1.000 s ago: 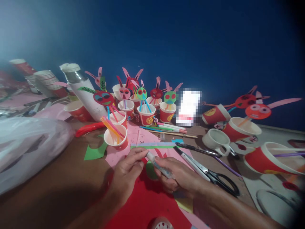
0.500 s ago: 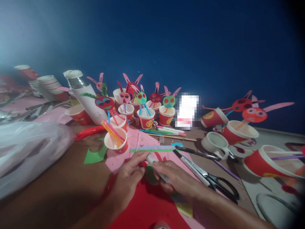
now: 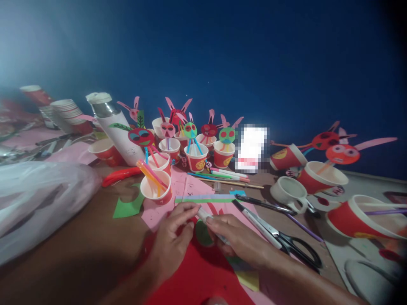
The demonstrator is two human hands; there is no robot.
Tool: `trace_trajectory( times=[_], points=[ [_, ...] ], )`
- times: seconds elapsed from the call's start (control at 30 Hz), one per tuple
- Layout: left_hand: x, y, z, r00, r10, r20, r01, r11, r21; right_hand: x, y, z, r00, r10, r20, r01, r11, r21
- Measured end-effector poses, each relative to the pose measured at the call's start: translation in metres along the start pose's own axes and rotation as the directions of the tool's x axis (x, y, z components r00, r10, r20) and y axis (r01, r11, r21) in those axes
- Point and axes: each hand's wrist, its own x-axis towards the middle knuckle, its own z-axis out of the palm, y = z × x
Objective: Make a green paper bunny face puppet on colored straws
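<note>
Here, lower centre in the head view, my right hand (image 3: 240,238) grips a white tube (image 3: 204,213) above a red sheet (image 3: 193,275); my left hand (image 3: 174,233) sits at its tip, grasp unclear. I should keep pressure light.

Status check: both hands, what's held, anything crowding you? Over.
Right hand gripping white tube. Left hand at tube's far end. Red paper below, green piece on it. Scissors close by, to the right.
</note>
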Motion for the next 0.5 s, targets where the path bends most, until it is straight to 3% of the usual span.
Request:
trace_trajectory(
  times=[0.3,0.5],
  points=[
    [-0.0006,-0.0024,-0.0033,0.979,0.202,-0.016,-0.199,0.972,0.125,0.0006,0.0005,-0.0014,1.0,0.0,0.028,-0.001,0.999,0.052],
    [-0.0009,-0.003,-0.0033,0.975,0.22,-0.029,-0.216,0.97,0.115,0.0006,0.0009,-0.0026,1.0,0.022,0.017,-0.024,0.995,0.097]
  ],
)
